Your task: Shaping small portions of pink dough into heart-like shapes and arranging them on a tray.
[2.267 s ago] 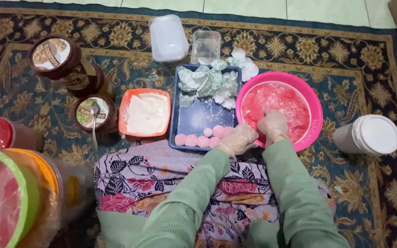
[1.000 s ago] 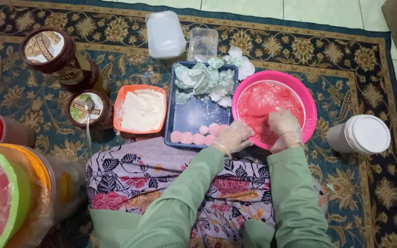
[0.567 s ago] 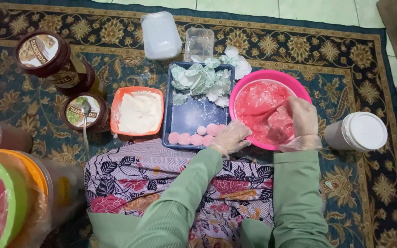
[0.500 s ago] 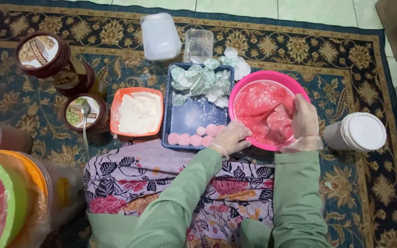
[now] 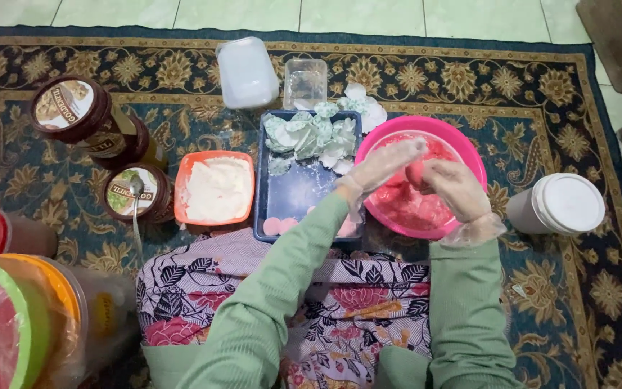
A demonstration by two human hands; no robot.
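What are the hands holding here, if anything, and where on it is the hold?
A small lump of pink dough, pressed between the gloved left hand and right hand on opposite sides, above the pink bowl.

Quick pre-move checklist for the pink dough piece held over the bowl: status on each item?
1. Dough piece held between both hands: ok.
2. Left hand gloved: ok.
3. Right hand gloved: ok.
4. Hands above the pink bowl, so drops land inside: ok.
5. Blue tray has bare space behind the row of pink discs: ok.
6. Dough piece fully rounded: cannot tell, fingers hide it.
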